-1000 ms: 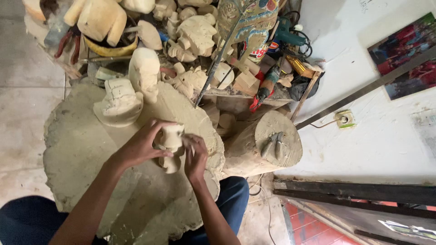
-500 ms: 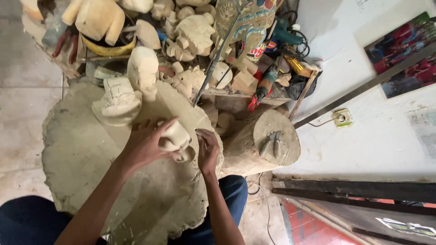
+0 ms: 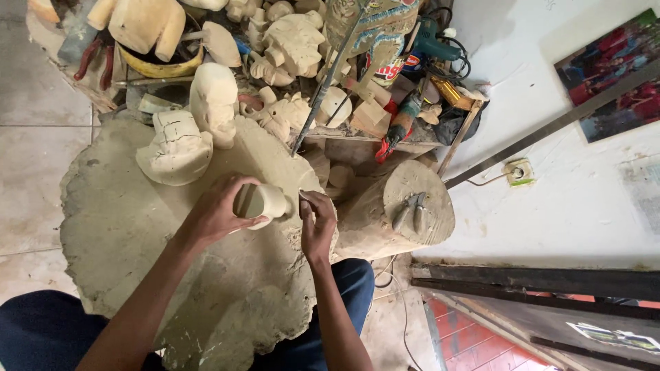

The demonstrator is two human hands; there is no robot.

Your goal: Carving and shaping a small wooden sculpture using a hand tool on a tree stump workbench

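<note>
My left hand [image 3: 218, 210] grips a small pale wooden carving [image 3: 263, 201], held on its side above the big round wooden work block [image 3: 117, 233]. My right hand [image 3: 317, 221] is just to the right of the carving, fingers closed around a small thin tool [image 3: 303, 196] whose tip sits close to the carving's end. What kind of tool it is cannot be made out.
Two larger rough-carved pale figures [image 3: 175, 148] [image 3: 214, 99] stand at the block's far edge. Behind them lies a heap of unfinished carvings [image 3: 292, 41] and power tools [image 3: 430, 41]. A log stump [image 3: 412, 209] with pliers [image 3: 409, 209] on top stands at the right. My knees are below.
My left hand has turned the carving from upright to lying sideways and shifted it slightly left. My right hand has come off the carving and now sits beside it.
</note>
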